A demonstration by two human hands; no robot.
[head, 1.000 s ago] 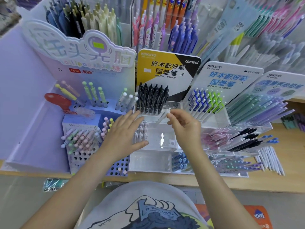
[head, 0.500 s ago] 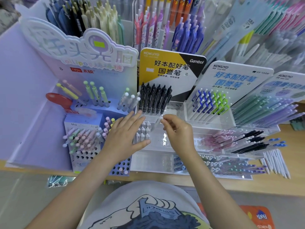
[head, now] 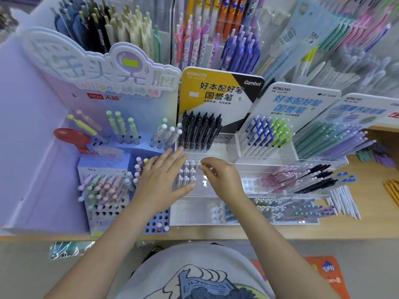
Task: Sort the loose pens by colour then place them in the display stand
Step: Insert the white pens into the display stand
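The left hand (head: 160, 182) lay flat with fingers straight and spread against the left side of the clear acrylic display stand (head: 218, 190), its thumb reaching across the front of a cluster of white pens (head: 187, 172) standing upright in the stand's middle tier. The right hand (head: 222, 178) hovered just beside that cluster, thumb and forefinger pinched on the top of one white pen (head: 200, 165) at the cluster's right edge. Behind the hands, a row of black pens (head: 200, 132) stood below a yellow Kokuyo card (head: 216, 91), blocking the tier's back. To the right, blue and green clipped pens (head: 267, 132) filled another clear compartment, and pink, black and blue pens (head: 306, 180) lay slanted in the middle tier's right part. Loose white pens (head: 343, 201) lay on the wooden shelf (head: 367, 229) near its right edge, beside the stand. On the left, a lilac perforated holder (head: 103, 190) held pastel ball-topped pens, close against the left wrist.
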